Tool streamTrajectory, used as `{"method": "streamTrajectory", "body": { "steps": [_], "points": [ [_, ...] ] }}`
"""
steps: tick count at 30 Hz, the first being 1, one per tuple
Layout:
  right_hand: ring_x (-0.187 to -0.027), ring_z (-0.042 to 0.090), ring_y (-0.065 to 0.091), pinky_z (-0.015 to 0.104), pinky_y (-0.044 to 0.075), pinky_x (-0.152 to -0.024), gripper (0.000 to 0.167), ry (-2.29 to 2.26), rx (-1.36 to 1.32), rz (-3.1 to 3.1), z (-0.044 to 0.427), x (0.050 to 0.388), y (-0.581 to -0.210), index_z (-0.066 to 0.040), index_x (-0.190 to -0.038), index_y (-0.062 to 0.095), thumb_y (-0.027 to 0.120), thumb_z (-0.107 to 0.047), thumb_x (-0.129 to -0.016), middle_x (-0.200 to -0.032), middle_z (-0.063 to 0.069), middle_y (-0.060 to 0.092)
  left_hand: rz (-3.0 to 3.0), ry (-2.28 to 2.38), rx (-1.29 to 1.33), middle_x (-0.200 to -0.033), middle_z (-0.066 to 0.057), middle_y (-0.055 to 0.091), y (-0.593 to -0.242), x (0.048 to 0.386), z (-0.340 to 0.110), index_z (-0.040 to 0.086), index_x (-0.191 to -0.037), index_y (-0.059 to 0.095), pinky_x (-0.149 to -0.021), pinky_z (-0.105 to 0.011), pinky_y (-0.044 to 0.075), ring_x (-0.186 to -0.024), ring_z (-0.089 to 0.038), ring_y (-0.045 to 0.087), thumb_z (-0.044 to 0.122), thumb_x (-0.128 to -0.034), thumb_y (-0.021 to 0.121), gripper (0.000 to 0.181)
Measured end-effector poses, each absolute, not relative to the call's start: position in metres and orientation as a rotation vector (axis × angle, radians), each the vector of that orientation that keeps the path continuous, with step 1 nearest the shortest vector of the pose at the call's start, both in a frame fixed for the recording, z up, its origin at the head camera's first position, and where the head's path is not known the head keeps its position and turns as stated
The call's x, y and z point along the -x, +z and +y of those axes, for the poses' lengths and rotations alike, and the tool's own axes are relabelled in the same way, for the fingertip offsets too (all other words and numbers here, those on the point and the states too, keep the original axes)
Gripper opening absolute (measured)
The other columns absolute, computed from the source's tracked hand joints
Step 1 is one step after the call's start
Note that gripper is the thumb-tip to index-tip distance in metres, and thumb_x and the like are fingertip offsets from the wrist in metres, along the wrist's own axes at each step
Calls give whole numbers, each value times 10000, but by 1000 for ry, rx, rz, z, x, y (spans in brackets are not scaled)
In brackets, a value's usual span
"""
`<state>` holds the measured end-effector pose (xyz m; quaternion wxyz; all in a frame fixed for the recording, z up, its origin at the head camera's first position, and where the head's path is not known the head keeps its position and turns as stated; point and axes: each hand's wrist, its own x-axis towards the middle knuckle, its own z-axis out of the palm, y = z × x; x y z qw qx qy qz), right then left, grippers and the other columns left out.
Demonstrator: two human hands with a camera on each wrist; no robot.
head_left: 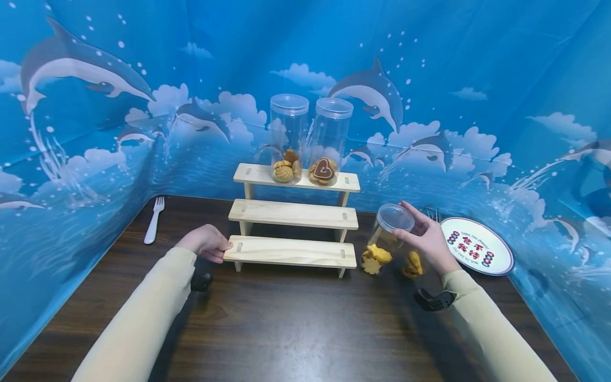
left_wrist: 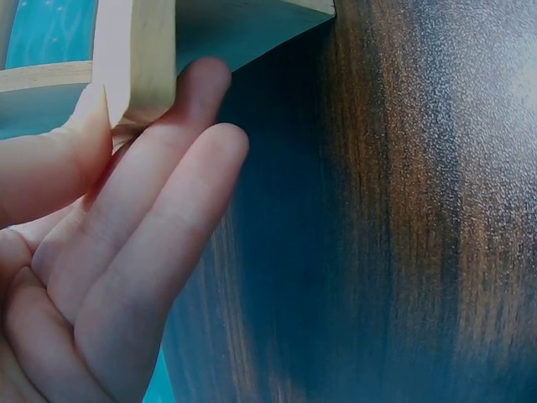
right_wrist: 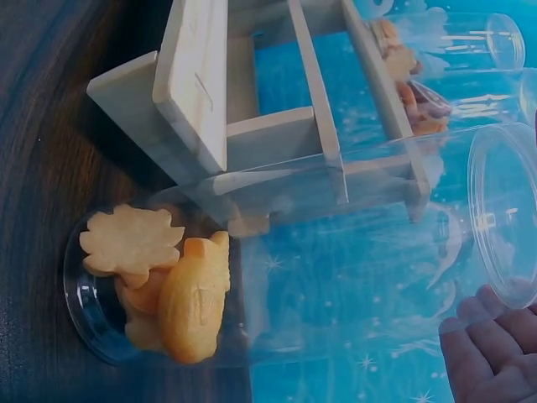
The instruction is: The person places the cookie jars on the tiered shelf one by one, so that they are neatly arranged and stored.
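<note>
My left hand (head_left: 208, 244) pinches the left end of the lowest board of a three-step wooden display stand (head_left: 291, 251), thumb on top and fingers underneath, as the left wrist view shows. To the right of the stand, my right hand (head_left: 425, 236) grips a clear jar (head_left: 393, 217) around its lid. Inside this jar's bottom lie several cookies (right_wrist: 193, 294), one of them flower-shaped. It stands upright, and whether its base touches the table cannot be told. Two more lidded jars, a left one (head_left: 289, 127) and a right one (head_left: 330, 127), stand on the top board with cookies inside.
Behind my right hand, another jar with cookies (head_left: 412, 263) is partly hidden. A round plate with red writing (head_left: 501, 260) and a wire whisk (head_left: 431, 212) lie at the right. A white fork (head_left: 153, 225) lies far left on the dark table (head_left: 286, 329). A dolphin-print cloth (head_left: 267, 53) encloses the table.
</note>
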<state>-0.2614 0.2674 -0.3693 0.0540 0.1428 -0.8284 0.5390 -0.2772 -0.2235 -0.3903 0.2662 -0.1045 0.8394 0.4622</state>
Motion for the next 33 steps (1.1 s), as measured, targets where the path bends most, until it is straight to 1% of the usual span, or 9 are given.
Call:
{"method": "streamTrajectory", "body": {
  "steps": [5,8,11,17,25,29,33],
  "points": [
    [-1018,-50,564,129,522,-806,667,1620,-412,-2538,269,260,-370,-143,-1481,322,657,-192,-907,-1395,212,452,2280,1229,304,-667,-52,615,-390,278,-223,-160,-1080,557,-633,-281,600,-571,-105,605,65,-953,554,258],
    [-1028,-28,570,141,527,-812,660,1618,-386,-2540,270,260,-372,-123,-1472,340,661,-221,-904,-1375,223,470,2282,1222,311,-677,-59,616,-390,279,-223,-163,-1095,551,-636,-284,601,-572,-109,608,60,-949,559,267],
    [-1036,-18,573,151,535,-809,646,1620,-366,-2533,271,260,-374,-129,-1463,359,662,-243,-904,-1374,230,471,2284,1220,307,-679,-59,615,-389,279,-223,-164,-1097,552,-637,-282,601,-572,-108,607,53,-948,559,264],
    [-1020,-38,585,164,544,-806,627,1661,-368,-2485,269,259,-376,-110,-1454,372,658,-213,-906,-1357,243,481,2276,1234,308,-665,-53,619,-391,278,-223,-162,-1089,560,-639,-280,600,-564,-104,606,55,-948,561,259],
    [-1011,-37,591,145,535,-807,629,1688,-317,-2421,265,258,-376,-107,-1444,390,674,-218,-894,-1341,188,521,2307,1236,318,-659,-54,598,-389,276,-221,-160,-1061,569,-629,-281,600,-557,-108,595,50,-948,558,238],
    [-1017,-37,588,137,528,-817,648,1700,-300,-2397,264,258,-377,-90,-1449,376,678,-222,-891,-1355,216,502,2329,1219,331,-654,-58,595,-389,275,-220,-154,-1045,579,-618,-276,598,-550,-113,594,59,-941,575,238],
    [-1012,-57,576,114,517,-815,644,1665,-271,-2398,264,255,-376,-94,-1447,382,673,-246,-894,-1362,235,488,2337,1211,348,-644,-58,587,-389,274,-219,-145,-1025,584,-604,-270,596,-540,-112,587,56,-933,586,221]
  ]
}}
